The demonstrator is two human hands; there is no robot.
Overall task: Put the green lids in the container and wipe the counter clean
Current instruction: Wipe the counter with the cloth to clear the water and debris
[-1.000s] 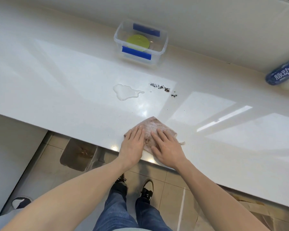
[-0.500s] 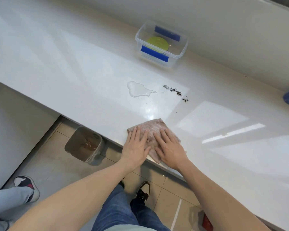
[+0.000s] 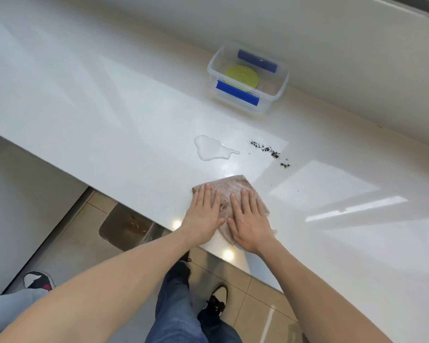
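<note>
A pinkish-brown cloth (image 3: 229, 186) lies flat near the front edge of the white counter (image 3: 109, 115). My left hand (image 3: 204, 214) and my right hand (image 3: 249, 221) rest palm-down on it side by side, fingers straight. Beyond the cloth are a small water puddle (image 3: 211, 148) and a trail of dark crumbs (image 3: 270, 152). A clear plastic container (image 3: 273, 100) with blue clips stands by the back wall, with a green lid (image 3: 242, 76) inside it.
A brown waste bin (image 3: 124, 229) stands on the tiled floor below the counter edge. Another person's shoe (image 3: 39, 280) and trouser leg are at the lower left. My own feet are under the counter edge.
The view has swung left, so the container now sits further right and the blue bottle has left the frame. Both hands stay flat on the cloth, which has flattened slightly.
</note>
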